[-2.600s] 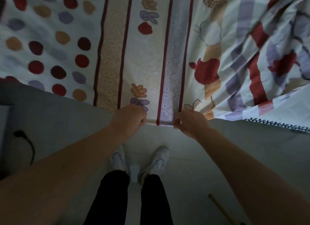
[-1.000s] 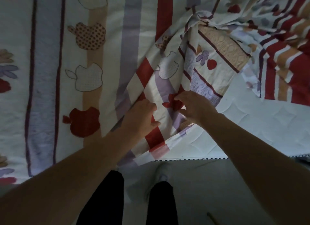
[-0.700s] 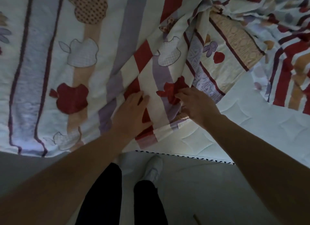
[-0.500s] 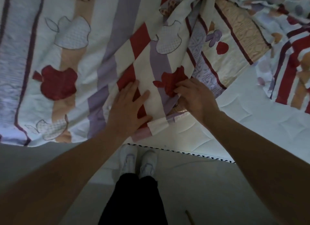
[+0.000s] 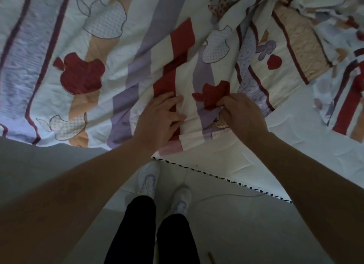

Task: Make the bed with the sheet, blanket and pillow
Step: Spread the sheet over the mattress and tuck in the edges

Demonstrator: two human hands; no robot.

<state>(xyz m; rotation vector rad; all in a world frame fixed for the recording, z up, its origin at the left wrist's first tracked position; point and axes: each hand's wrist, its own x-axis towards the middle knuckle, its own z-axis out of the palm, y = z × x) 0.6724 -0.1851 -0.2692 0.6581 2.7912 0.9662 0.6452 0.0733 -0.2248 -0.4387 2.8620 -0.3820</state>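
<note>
The sheet (image 5: 110,53) is white with lilac, peach and dark red stripes and apple shapes in red and checked lilac. The mattress (image 5: 226,155) is white, quilted, edged in black-and-white trim. Trousers (image 5: 137,234) black; shoes (image 5: 147,181) white.

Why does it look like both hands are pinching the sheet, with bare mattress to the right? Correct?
Not quite. In the head view only the right hand pinches the sheet; the left hand lies open on it. Bare mattress is to the right.
</note>
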